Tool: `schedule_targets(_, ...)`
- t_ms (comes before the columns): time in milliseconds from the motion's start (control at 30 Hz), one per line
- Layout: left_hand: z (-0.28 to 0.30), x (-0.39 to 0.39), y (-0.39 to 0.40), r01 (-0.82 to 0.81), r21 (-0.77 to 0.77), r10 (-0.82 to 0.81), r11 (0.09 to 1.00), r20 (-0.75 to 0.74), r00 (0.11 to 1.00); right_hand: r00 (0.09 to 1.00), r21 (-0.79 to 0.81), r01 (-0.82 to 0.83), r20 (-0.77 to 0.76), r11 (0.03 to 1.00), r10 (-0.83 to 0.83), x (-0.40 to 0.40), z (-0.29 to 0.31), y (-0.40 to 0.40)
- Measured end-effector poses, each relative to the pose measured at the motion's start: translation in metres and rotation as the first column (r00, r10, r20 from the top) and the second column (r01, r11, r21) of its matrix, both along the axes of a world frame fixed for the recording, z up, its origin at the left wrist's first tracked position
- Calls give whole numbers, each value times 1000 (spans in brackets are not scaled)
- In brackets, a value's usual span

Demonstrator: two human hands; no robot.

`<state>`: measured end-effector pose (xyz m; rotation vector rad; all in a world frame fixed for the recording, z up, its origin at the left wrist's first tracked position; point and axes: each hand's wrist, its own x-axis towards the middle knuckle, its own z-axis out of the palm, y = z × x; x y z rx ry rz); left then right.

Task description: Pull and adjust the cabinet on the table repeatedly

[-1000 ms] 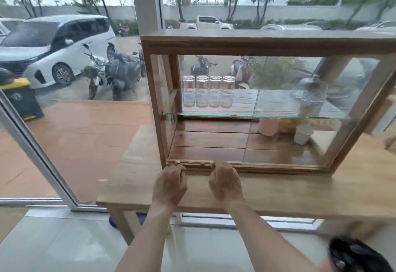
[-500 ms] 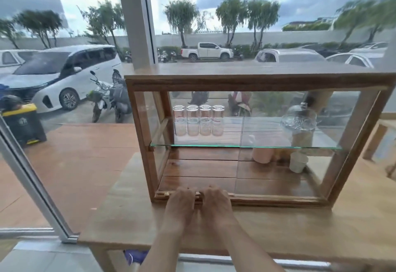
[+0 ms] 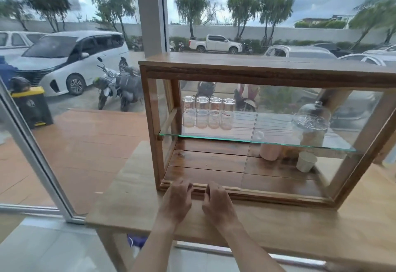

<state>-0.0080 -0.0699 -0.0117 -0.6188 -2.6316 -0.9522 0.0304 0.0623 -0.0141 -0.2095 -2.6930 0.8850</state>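
Wooden glass-fronted display cabinet [image 3: 257, 74] on tabletop [image 3: 278, 224]; its long bottom rail [image 3: 267, 194] runs crosswise under both grips. Left hand [image 3: 176, 202] and right hand [image 3: 217, 204] curl fingertips on it, left end.

Café or small shop front. Wooden display case [image 3: 252, 72] with glasses [image 3: 209, 112] on a worktop [image 3: 278, 226] at a street window. Parked cars [image 3: 66, 57], motorbikes [image 3: 116, 85] outside.

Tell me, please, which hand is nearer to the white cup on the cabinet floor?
Right. The right hand rests at the cabinet's front rail, left of the white cup; the left hand rests farther left along the same rail.
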Motion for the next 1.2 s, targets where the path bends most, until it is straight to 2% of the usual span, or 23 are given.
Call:
schedule_targets(167, -7, 18, -62, -4, -47, 5, 999, 2, 1000, 992, -3, -128, -12, 992, 128, 1, -8, -44)
schedule_targets(367, -23, 45, -178, -288, -12, 287, 958, 97, 953, 926, 15, -375, 43, 927, 374, -6, -21, -152)
schedule_targets(500, -41, 72, -257, -447, 17, 441, 895, 128, 888, 865, -30, -498, 60, 867, 499, -1, -27, -232)
schedule_targets(633, -67, 103, -326, -582, 10, 571, 813, 181, 801, 769, 0, -634, 114, 774, 630, 13, -46, -304)
schedule_targets(967, -137, 176, -428, -763, -117, 742, 636, 365, 562, 605, -73, -722, 416, 688, 679, 54, -126, -410)
schedule_targets(1200, -174, 202, -444, -761, -202, 747, 616, 456, 484, 550, -126, -718, 498, 684, 670, 77, -160, -436)
